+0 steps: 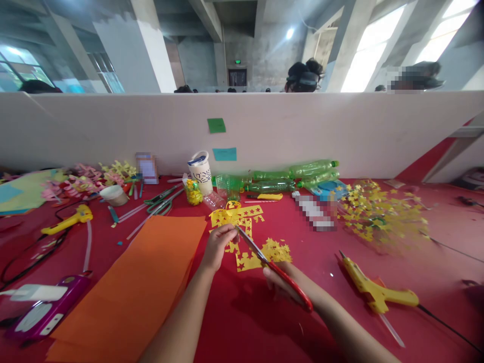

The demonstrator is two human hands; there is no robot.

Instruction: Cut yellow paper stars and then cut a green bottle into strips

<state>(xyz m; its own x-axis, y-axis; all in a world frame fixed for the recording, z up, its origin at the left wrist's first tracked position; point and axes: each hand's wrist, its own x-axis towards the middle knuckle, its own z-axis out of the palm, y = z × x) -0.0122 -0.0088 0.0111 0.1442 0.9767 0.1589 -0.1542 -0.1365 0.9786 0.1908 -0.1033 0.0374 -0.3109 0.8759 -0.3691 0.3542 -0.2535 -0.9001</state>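
Orange sheets up close, scissors in our right hand

From the head view, orange sheets (128, 287) lie nearest us on the red table (230, 327), left of our hands. Our right hand (292, 271) is closed around red-handled scissors (282, 274), which slant up and leftward. Our left hand (217, 247) is narrow, fingertips pinched together at the blade tips; we cannot tell what, if anything, sits between them.

Just around and beyond the blades we see yellow sheets (247, 263) with star-shaped holes, and beside them, by our right hand, a heap of yellow stars (278, 249).

Well to the right lies a yellow glue gun (372, 290); behind it stands a blurred bunch of gold stars (372, 212). On our left are a second glue gun (77, 218) and a purple power strip (70, 297). Further back, green bottles (313, 169) lie near a white cup (204, 177), before a pale partition (283, 121).
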